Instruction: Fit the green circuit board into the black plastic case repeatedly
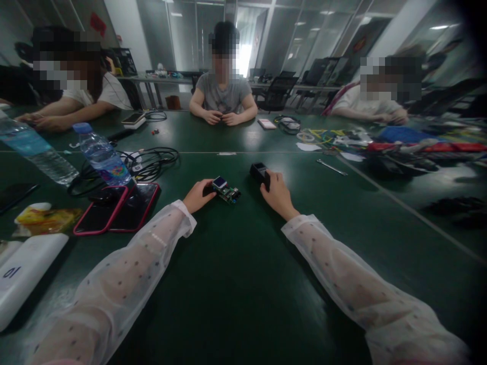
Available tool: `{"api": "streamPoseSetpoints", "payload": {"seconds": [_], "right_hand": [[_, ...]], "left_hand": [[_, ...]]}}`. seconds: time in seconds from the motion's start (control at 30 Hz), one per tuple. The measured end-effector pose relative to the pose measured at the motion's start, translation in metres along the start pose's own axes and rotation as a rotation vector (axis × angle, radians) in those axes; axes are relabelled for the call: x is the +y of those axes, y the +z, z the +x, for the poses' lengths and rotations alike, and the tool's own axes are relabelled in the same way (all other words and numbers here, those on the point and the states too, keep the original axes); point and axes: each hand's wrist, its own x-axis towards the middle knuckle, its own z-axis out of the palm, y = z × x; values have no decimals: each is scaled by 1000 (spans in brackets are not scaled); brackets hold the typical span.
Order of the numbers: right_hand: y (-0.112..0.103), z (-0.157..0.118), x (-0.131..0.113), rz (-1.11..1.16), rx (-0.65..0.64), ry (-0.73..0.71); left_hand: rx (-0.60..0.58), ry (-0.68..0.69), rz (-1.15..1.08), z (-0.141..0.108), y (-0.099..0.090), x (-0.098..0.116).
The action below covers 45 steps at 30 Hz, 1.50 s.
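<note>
A small green circuit board (230,193) with a little screen at its upper left lies low over the dark green table (236,263). My left hand (198,196) grips its left end, thumb and fingers closed around a dark part there. To the right, my right hand (279,195) is closed over the near end of a black box-shaped device (259,171), whose top seems to carry keys or a panel. The two items are apart, with a narrow strip of table between them. Sheer white sleeves with dark dots cover both my forearms.
Two pink-edged phones (133,209), a water bottle (102,154) and coiled black cables (155,161) lie left. A white power bank (32,276) is at near left. A wrench (332,168) and a heap of cables (335,138) lie right. Several people sit around the table.
</note>
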Motion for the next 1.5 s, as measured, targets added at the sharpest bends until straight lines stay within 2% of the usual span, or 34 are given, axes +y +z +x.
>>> {"api": "streamPoseSetpoints", "payload": {"seconds": [0.3,0.5,0.67,0.87,1.07,1.23,1.5], "right_hand": [[3,1,2,-61,9,24],[5,1,4,-57,-6,36],[5,0,4,-55,-2,25],[6,-1,4,-33,71,20],[4,1,5,-33,74,11],[3,2,4,-52,170,-9],[7,-1,5,-109,-13,-47]], "left_hand": [[25,51,47,3,4,-6],[9,13,40,1,2,-1],[3,16,36,2,3,-6],[3,45,52,4,3,-9],[6,47,46,3,3,-9],[17,53,61,3,5,-11],[9,47,72,4,5,-12]]}}
